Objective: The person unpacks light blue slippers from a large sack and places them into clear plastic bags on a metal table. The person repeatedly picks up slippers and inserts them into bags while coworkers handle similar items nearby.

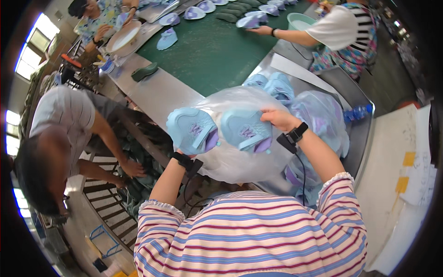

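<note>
A light blue shoe upper with purple lacing and lining point(190, 129) is held up by my left hand point(180, 151), whose fingers are mostly hidden behind it. Beside it, my right hand point(280, 119) grips a matching blue shoe upper point(244, 130) by its right edge, thumb on the front face. Both uppers are in the air, side by side with a narrow gap between. Below and behind them spreads a translucent white plastic bag point(230, 165). To the right sits another clear bag point(318, 113) with more blue and purple uppers inside.
Loose blue uppers point(279, 87) lie beyond the bags. The green conveyor belt point(203, 55) carries uppers and dark green shoe lasts. One co-worker point(64, 111) bends over dark lasts at left; others sit across the belt beside basins point(123, 38). A blue-capped bottle point(357, 113) lies at right.
</note>
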Demonstrator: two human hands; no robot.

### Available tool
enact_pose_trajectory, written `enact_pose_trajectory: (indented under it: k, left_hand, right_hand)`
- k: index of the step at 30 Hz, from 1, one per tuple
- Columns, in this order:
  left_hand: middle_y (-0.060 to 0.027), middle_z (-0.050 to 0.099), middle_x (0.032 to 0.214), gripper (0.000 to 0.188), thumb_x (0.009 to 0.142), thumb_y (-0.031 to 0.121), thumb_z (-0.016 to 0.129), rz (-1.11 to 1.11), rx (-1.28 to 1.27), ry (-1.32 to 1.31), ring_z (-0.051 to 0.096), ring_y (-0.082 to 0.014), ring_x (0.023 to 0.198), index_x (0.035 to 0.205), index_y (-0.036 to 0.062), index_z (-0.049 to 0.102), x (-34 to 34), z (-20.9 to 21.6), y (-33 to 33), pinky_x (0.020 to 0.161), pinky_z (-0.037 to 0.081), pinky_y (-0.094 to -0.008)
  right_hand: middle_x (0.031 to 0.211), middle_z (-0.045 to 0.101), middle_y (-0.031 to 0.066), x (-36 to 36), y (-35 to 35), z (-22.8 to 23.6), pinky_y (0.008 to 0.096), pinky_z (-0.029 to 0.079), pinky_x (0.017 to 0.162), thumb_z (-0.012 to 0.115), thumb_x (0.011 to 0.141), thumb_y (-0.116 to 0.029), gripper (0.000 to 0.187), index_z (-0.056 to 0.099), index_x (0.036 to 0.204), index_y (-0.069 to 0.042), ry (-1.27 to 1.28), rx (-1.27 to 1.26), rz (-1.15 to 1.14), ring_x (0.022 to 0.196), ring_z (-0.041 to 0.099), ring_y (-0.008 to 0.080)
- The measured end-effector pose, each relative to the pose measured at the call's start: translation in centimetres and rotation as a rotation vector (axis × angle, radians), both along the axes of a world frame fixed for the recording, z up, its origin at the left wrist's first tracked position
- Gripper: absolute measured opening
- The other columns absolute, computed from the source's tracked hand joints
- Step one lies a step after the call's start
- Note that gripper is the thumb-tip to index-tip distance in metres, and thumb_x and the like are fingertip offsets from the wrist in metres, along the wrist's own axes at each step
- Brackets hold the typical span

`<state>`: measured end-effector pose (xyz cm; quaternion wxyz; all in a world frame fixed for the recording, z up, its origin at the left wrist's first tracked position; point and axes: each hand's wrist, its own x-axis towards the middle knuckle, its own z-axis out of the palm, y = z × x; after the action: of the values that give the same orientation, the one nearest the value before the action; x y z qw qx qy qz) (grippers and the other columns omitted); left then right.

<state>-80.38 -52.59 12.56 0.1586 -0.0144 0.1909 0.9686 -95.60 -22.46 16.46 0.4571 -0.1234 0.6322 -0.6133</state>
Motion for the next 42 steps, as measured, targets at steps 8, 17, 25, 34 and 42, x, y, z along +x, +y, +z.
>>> enact_pose_trajectory:
  k: [8,17,25,34,42]
  left_hand:
    - [-0.0117,0.054,0.129,0.046,0.095,0.032,0.050,-0.123,-0.831,0.250,0.056,-0.0239,0.112,0.134,0.0068,0.045,-0.3,-3.8,2.0,0.097,0.047,-0.0368]
    - [-0.0110,0.061,0.118,0.040,0.088,0.021,0.060,-0.299,-0.851,-0.022,0.060,-0.0223,0.104,0.124,0.0034,0.055,-3.8,-1.7,6.8,0.086,0.050,-0.0369]
    - [-0.0169,0.040,0.137,0.068,0.072,0.025,0.072,-0.372,-2.140,0.518,0.038,-0.0326,0.127,0.133,0.0112,0.045,-6.4,-6.4,12.6,0.091,0.045,-0.0457]
    - [-0.0182,0.057,0.121,0.034,0.086,0.017,0.049,0.223,-2.012,0.515,0.051,-0.0365,0.114,0.117,0.0066,0.059,-9.7,-11.0,12.0,0.096,0.039,-0.0478]
    - [-0.0146,0.061,0.111,0.029,0.083,0.011,0.054,0.478,-2.130,0.662,0.056,-0.0303,0.105,0.111,0.0048,0.060,-4.6,-8.1,-0.4,0.091,0.045,-0.0404]
  right_hand:
    - [0.106,0.064,0.0097,3.9,2.1,-2.2,0.0314,0.048,0.088,0.054,0.082,-0.003,0.036,0.055,0.117,0.004,-0.516,-0.477,-0.182,0.096,0.061,0.0181]
    - [0.100,0.064,0.0069,4.3,2.7,0.9,0.0287,0.047,0.088,0.058,0.090,-0.015,0.029,0.058,0.113,0.002,-0.064,-0.376,-0.139,0.089,0.062,0.0139]
    - [0.136,0.044,0.0159,0.1,5.5,1.2,0.0582,0.037,0.100,0.037,0.098,-0.025,0.037,0.047,0.127,-0.005,-0.616,-0.517,-0.977,0.125,0.042,0.0369]
    - [0.136,0.045,0.0122,-4.2,4.9,-1.1,0.0590,0.036,0.103,0.041,0.100,-0.026,0.037,0.044,0.130,-0.006,-0.384,-0.559,-1.247,0.124,0.044,0.0337]
    - [0.141,0.037,0.0129,-4.6,1.4,1.2,0.0538,0.039,0.099,0.054,0.091,-0.016,0.054,0.032,0.138,-0.002,-0.172,0.086,-0.954,0.127,0.040,0.0308]
